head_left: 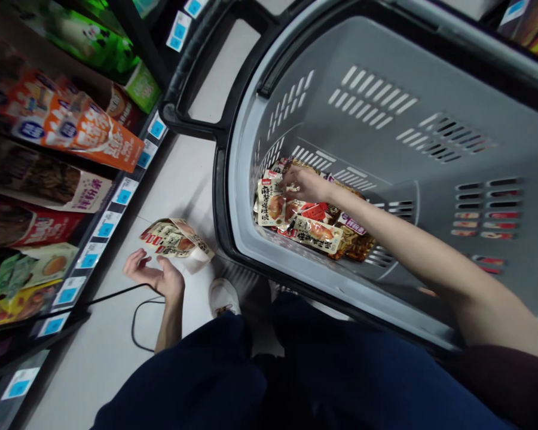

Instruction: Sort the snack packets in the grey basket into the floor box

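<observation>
My right hand point(305, 183) reaches down into a grey shopping basket point(246, 179), its fingers bent around the edge of a cream snack packet point(271, 202); the fingertips are partly hidden. Under and around it lie other packets, among them a cream one point(317, 234) and a brown one with a purple label point(357, 242). My left hand point(155, 275) is open, palm up with fingers loosely apart, and holds nothing. Just beyond it on the floor, an open display box point(199, 257) contains several similar cream and red packets.
On the left, a shelf holds orange snack bags point(76, 128), a white-edged box point(89, 191) and green bags point(103, 45), with price tags point(106, 224) along its edge. The basket's black handle point(192, 122) juts toward the shelf. A black cable point(116, 292) runs past my left wrist. My white shoe point(223, 297) stands beside the basket.
</observation>
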The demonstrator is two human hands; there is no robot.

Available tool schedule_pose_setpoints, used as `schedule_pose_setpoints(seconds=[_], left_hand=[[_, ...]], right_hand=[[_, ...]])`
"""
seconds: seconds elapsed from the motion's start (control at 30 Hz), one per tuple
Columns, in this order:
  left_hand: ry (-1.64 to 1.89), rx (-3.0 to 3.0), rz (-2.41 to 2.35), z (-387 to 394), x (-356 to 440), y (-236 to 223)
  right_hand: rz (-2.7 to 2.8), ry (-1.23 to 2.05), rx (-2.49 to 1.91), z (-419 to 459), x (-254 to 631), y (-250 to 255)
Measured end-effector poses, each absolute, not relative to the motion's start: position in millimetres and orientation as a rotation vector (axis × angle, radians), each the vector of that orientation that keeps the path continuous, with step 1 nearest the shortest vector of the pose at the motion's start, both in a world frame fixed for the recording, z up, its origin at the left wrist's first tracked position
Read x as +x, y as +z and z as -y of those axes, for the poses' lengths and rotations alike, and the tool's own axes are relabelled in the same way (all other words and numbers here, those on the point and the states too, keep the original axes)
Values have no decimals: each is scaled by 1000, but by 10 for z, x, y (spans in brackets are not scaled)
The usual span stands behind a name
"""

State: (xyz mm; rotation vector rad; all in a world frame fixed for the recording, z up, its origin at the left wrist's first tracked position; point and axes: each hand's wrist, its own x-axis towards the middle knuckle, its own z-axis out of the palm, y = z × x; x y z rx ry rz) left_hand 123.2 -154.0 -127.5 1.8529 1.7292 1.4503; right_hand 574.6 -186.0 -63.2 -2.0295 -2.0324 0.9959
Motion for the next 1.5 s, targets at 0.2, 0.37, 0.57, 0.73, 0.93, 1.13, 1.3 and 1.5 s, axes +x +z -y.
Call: schedule_pose_setpoints(seconds=[0.2, 0.37, 0.57, 0.73, 0.93, 1.13, 1.3, 1.5], left_hand=[[1804, 1715, -1363, 1331, 1675, -743], [1828, 1834, -932, 1274, 2055, -129], [1699, 2056, -455, 1236, 2438, 526], [1271, 1813, -395, 1275, 2635, 826], [884, 1361, -453, 1403, 2585, 771], [1178, 1272, -548, 1495, 2511, 646], [1329, 1308, -669, 1537, 2618, 659], [1257, 1239, -652, 1673, 2660, 625]], right_hand=[[2016, 1304, -1765, 1867, 5548, -573], [1971, 1202, -1780, 1832, 5488, -400], [1299, 792, -1687, 1703, 5655, 233], [796, 1122, -1328, 1856, 5268, 775], [1045, 1261, -1158, 2114, 4527, 1027], [830, 1206, -996, 2156, 4152, 930], [1002, 1204, -1031, 2112, 4087, 863], [959, 1255, -1015, 2126, 4134, 817]])
